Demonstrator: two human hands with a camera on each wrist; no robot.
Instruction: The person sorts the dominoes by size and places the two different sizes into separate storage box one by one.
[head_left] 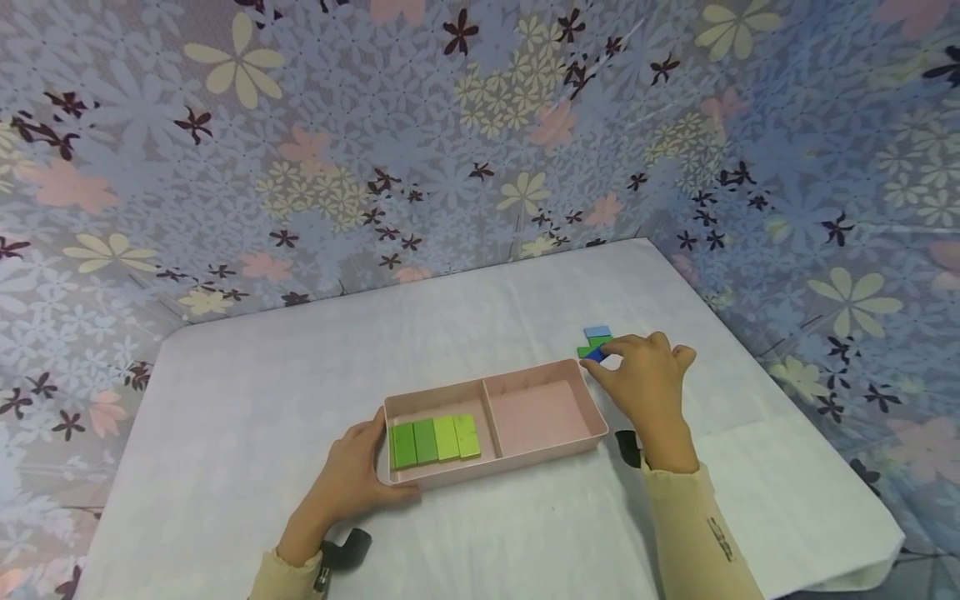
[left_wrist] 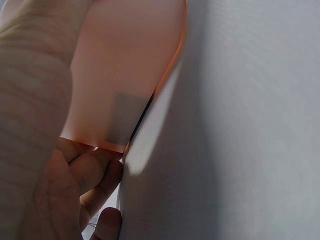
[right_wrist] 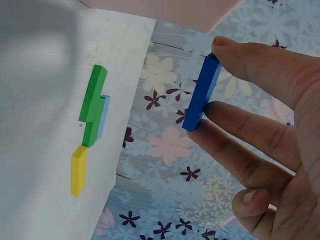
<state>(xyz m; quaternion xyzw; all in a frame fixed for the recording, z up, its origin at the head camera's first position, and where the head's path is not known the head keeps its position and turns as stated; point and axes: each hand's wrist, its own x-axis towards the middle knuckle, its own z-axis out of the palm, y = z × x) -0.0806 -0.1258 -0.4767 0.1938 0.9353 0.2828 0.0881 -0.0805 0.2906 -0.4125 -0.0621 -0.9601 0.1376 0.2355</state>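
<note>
- Both hands at work: the left hand (head_left: 352, 479), lower centre of the head view, grips the near-left corner of a pink tray (head_left: 525, 455), thumb along the end wall; the right hand (head_left: 647, 377), right of centre, pinches a dark blue block (head_left: 596, 354) between thumb and fingers.
- White table (head_left: 247, 417) fills the lower half of the head view, with floral sheeting (head_left: 300, 150) behind and to the right.
- Tray sits at frame centre, split into two compartments: four green blocks (head_left: 435, 439) lie side by side in the left one.
- Right wrist view shows what the head view hides: the blue block (right_wrist: 201, 93) is lifted clear of the table, held by its narrow ends, upper right of frame.
- Same view counts the loose pieces at left of frame: two green blocks (right_wrist: 94, 93), one light blue block (right_wrist: 103, 117) and one yellow block (right_wrist: 79, 170), touching in a cluster.
- Left wrist view shows only the tray wall (left_wrist: 125, 65) upper left and curled fingers (left_wrist: 95, 175) under its corner.
</note>
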